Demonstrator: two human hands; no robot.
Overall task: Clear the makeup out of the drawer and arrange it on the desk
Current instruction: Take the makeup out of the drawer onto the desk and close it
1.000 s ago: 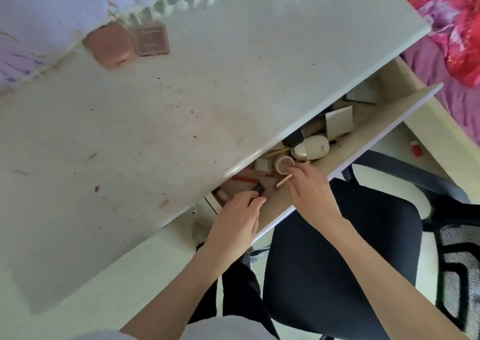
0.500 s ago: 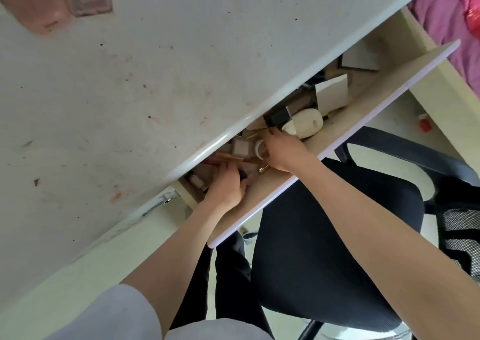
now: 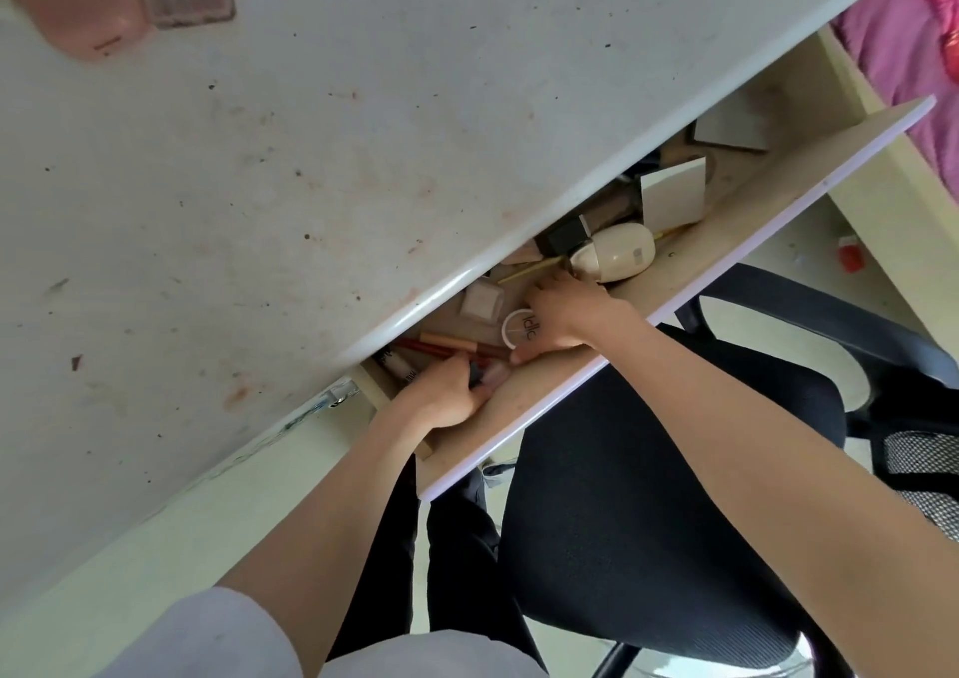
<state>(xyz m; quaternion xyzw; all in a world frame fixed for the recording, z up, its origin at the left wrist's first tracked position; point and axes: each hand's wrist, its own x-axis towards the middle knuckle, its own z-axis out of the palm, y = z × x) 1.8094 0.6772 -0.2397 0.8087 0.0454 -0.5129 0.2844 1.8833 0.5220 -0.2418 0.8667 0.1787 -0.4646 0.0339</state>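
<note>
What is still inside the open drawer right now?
The open wooden drawer holds a cream egg-shaped case, a white round compact, a pale square box, a white card and red-brown pencils. The stained white desktop and both hands cover the rest.

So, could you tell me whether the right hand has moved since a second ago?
Yes. The right hand has gone deeper into the drawer, from its front edge toward the cream egg-shaped case.
</note>
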